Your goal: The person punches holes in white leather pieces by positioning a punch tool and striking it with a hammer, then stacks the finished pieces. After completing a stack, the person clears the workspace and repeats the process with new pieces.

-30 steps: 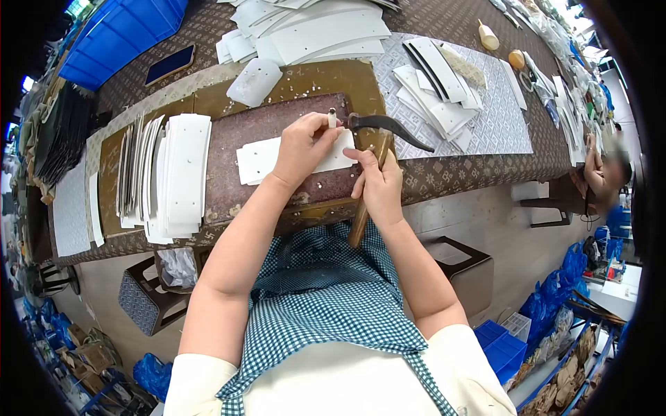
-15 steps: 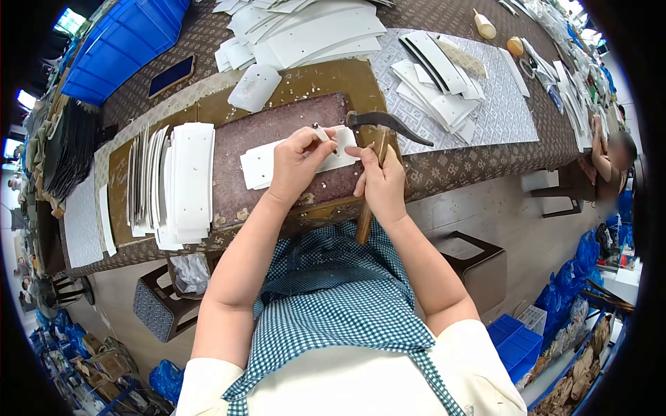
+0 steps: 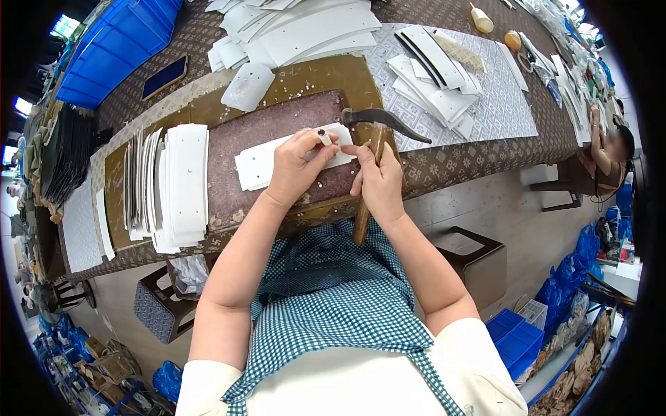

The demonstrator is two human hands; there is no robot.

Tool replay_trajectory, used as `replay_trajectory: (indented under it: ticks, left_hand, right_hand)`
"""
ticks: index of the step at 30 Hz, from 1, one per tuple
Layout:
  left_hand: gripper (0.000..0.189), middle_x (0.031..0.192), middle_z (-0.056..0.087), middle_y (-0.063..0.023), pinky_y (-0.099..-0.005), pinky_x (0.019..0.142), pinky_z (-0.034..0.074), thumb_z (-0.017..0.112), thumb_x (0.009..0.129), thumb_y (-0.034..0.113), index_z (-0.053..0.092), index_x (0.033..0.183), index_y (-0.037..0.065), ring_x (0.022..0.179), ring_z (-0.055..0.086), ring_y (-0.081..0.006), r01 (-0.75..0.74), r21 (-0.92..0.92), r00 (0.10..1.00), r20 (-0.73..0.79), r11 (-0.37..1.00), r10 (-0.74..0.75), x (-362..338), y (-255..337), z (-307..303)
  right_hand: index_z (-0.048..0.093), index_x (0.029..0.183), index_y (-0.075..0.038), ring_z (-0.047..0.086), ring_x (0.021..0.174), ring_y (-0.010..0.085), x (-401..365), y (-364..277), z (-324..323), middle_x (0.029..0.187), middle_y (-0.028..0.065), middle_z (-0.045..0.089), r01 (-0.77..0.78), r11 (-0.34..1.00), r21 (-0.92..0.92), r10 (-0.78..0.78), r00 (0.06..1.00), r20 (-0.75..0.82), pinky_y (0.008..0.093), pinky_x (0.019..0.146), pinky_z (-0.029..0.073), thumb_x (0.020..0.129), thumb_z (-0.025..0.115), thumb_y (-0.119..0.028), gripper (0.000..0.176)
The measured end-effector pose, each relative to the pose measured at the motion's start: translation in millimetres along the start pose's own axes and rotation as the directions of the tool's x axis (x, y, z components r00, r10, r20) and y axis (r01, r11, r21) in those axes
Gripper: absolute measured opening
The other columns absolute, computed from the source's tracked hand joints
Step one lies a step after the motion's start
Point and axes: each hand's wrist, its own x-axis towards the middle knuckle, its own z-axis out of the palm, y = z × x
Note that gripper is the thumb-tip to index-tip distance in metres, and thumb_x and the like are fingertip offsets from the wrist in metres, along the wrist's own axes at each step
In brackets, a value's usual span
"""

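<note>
The white perforated strip (image 3: pixel 258 166) lies flat on the purplish-brown slab (image 3: pixel 232 142), partly covered by the left hand (image 3: pixel 303 166); its layered edge suggests more than one strip there. The left thumb and fingertips are pinched together on a short cylindrical punch (image 3: pixel 325 138), dark end up, over the right part of the strip; its lower tip is hidden, so I cannot tell whether it touches the surface. The right hand (image 3: pixel 381 184) is wrapped around the wooden handle of a hammer (image 3: pixel 377 139), whose dark, curved head is beyond the hand near the slab's right end; the right fingertips are just beside the left ones.

The step in hand seems to be placing the punch on a spot on the strip; from here, a next move calls for a steady, upright punch with its tip on the mark, and for right fingers clear of it before any blow.

Farther out, a row of similar white strips (image 3: pixel 186 180) stands to the left on the olive-brown board (image 3: pixel 319 73); a translucent plate (image 3: pixel 248 87) lies at the board's far edge; beyond are a heap of white pieces (image 3: pixel 312 31), a phone (image 3: pixel 165 77) and a blue crate (image 3: pixel 114 52).
</note>
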Motion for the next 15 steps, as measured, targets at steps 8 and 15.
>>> replay_trajectory:
  ticks: [8,15]
  left_hand:
    - [0.011,0.088,0.070,-0.0115,-0.0309,0.069,0.056,0.074,0.084,0.007,0.069,0.091,0.000,0.077,0.069,-0.0226,-0.012,-0.014,0.999,0.053,1.000,0.013,5.5,-1.5,-2.9]
    - [0.009,0.088,0.069,-0.0114,-0.0328,0.071,0.055,0.072,0.085,0.007,0.067,0.089,0.001,0.079,0.068,-0.0255,-0.100,0.023,0.989,0.110,0.995,0.097,8.3,2.9,-6.9]
  right_hand:
    - [0.053,0.106,0.002,0.055,0.044,0.0088,0.3,0.4,-0.9,0.102,0.0134,0.074,0.014,1.000,-0.015,-0.014,1.000,0.009,0.0223,0.040,0.042,0.106,0.046,-0.022,0.024]
    - [0.053,0.101,0.001,0.057,0.044,0.0118,-0.5,-0.6,-0.1,0.097,0.0117,0.075,0.018,1.000,0.001,-0.018,1.000,-0.016,0.0261,0.041,0.045,0.103,0.051,-0.020,0.022]
